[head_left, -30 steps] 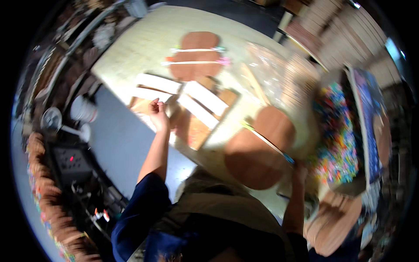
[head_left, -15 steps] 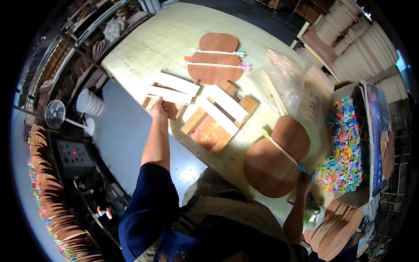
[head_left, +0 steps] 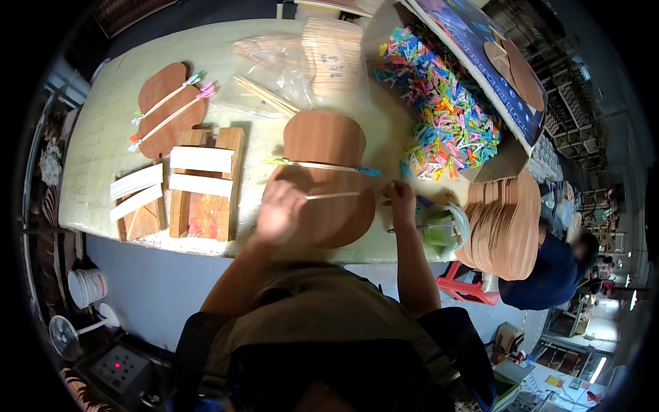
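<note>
A brown guitar-shaped wooden board lies on the pale table in front of me. One thin light strip crosses its waist, pinned at both ends by coloured clothespins. A second thin strip lies lower on the board. My left hand, blurred, rests on the board and holds the left end of this second strip. My right hand sits at the board's right edge with curled fingers; whether it grips anything is unclear.
A cardboard box of coloured clothespins stands at right, above a stack of guitar-shaped boards and a green pot. Left are wooden jigs, another clipped board and bagged strips. A person in blue crouches at right.
My left hand left the wooden jigs at the left and moved right onto the guitar-shaped board. My head has turned, so the board now sits in the middle of the view.
</note>
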The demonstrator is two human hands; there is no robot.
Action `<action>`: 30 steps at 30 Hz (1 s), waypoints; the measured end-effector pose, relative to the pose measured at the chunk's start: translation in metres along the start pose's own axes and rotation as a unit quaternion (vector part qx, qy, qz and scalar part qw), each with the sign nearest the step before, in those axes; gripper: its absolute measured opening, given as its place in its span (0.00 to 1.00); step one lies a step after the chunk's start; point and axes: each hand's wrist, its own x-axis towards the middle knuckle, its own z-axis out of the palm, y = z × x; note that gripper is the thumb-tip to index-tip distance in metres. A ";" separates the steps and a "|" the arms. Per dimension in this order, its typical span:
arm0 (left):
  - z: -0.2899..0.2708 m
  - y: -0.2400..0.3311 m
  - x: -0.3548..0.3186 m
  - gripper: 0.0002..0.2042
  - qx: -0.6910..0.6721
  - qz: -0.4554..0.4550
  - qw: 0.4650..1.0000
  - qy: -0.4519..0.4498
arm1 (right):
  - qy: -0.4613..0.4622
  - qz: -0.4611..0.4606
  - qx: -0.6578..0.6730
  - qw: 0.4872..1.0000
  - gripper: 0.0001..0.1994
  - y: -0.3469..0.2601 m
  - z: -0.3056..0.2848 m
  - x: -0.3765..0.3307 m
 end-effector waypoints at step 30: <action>0.075 0.009 0.003 0.03 -0.057 0.023 0.998 -0.030 | 0.005 -0.254 -0.386 0.887 0.04 -0.029 -0.038 0.052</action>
